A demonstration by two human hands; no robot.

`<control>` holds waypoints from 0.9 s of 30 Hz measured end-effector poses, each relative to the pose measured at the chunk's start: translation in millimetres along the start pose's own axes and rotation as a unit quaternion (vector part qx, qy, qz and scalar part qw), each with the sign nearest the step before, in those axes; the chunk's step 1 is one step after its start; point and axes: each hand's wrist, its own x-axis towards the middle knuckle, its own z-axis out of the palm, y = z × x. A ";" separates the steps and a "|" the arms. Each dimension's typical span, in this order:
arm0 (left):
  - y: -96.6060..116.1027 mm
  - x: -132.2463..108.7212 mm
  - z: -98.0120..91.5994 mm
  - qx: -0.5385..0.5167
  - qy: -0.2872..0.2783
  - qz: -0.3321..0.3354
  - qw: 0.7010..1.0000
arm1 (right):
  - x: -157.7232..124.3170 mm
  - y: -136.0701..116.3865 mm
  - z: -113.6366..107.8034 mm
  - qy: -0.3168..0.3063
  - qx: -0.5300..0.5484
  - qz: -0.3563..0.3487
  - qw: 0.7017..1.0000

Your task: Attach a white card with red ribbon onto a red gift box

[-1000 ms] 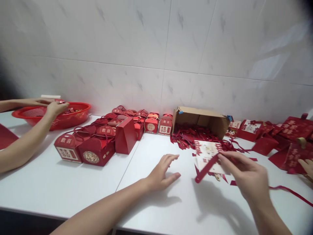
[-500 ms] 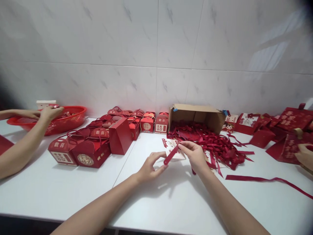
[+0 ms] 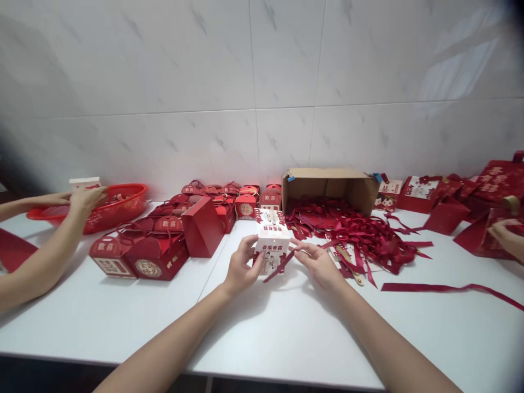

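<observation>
A small white gift box (image 3: 273,233) with red lettering and printed figures stands upright in front of me. My left hand (image 3: 244,267) grips its left side, with the thumb on the front face. My right hand (image 3: 320,265) is at the box's right edge, pinching a dark red ribbon (image 3: 280,267). One end of that ribbon slants across the lower front of the box, and the rest trails right behind my fingers. Beyond my right hand, a heap of dark red ribbons (image 3: 379,240) spills from a cardboard box (image 3: 331,173) lying on its side.
Red gift boxes (image 3: 158,256) stand in rows to the left. At far left, another person's hands (image 3: 88,199) are over a red plastic basket (image 3: 123,210). A hand (image 3: 507,234) touches red bags at far right. A loose ribbon (image 3: 429,287) lies on the white table (image 3: 319,344).
The white box now stands upright with my left hand gripping its side; before, that hand was at the end of a dark red strip. My right hand still pinches the ribbon, now beside the box.
</observation>
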 end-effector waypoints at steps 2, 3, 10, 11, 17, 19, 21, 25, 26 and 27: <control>4.6 1.7 -3.8 0.030 -0.049 0.028 0.998 | -1.3 6.1 4.8 -0.006 -0.016 -0.023 1.000; 7.2 4.5 -8.0 0.056 -0.064 0.050 0.995 | -1.7 7.7 5.5 -0.005 -0.020 -0.030 0.999; 6.9 44.1 -81.6 0.390 0.365 0.050 0.844 | -3.0 6.4 2.1 0.003 -0.006 -0.051 0.999; 2.9 48.1 -93.9 0.418 0.405 0.013 0.813 | -3.4 6.2 2.5 0.001 -0.004 -0.051 0.999; -25.1 53.7 -132.1 0.417 0.333 -0.139 0.834 | -7.3 3.1 5.8 -0.009 0.002 -0.046 0.999; -29.6 53.1 -131.7 0.384 0.313 -0.129 0.859 | -8.2 0.5 5.1 -0.009 0.006 -0.054 0.998; -29.5 52.6 -126.9 0.357 0.303 -0.105 0.877 | -8.3 -2.5 3.4 -0.007 0.010 -0.071 0.997; -19.3 49.5 -106.3 0.285 0.252 -0.044 0.924 | -7.2 -9.2 -1.2 0.011 0.013 -0.118 0.993; -15.7 48.0 -99.1 0.263 0.234 -0.030 0.935 | -6.8 -11.0 -2.2 0.019 0.012 -0.129 0.991; -12.1 46.1 -91.1 0.242 0.217 -0.018 0.945 | -6.4 -12.8 -3.0 0.028 0.011 -0.140 0.990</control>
